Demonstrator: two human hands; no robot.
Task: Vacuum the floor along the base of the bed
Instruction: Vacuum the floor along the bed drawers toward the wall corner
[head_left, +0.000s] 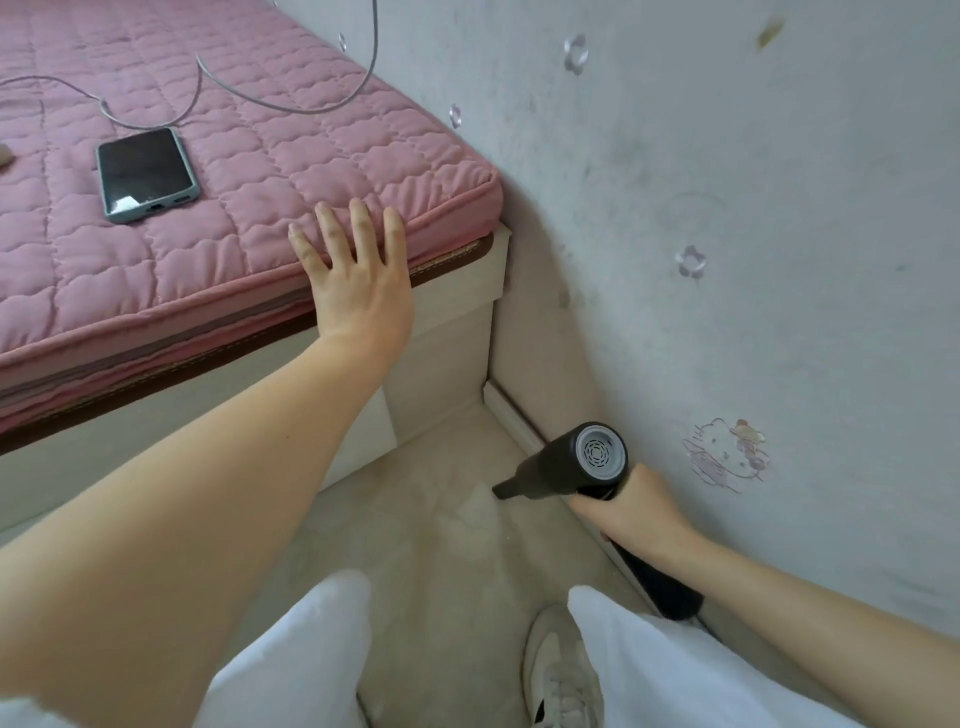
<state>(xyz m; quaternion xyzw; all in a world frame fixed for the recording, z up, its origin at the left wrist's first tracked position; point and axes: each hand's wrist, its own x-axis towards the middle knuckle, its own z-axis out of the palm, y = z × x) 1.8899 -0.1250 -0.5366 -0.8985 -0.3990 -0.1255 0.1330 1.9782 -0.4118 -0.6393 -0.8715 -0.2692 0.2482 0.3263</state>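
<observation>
A bed with a pink quilted mattress (291, 156) on a pale wooden base (441, 332) fills the upper left. My left hand (358, 275) rests flat on the mattress edge near its corner, fingers straight. My right hand (631, 512) grips the handle of a black handheld vacuum (566, 462). Its narrow nozzle points left and down at the beige floor (441, 519), a short way out from the bed's base corner. The vacuum's grey rear vent faces me.
A phone (145, 174) and a charging cable (218, 88) lie on the mattress. A grey wall (753, 260) with flower and cartoon stickers stands on the right, with a white skirting board (511, 415) along its foot. My white trousers and a shoe (561, 675) are below.
</observation>
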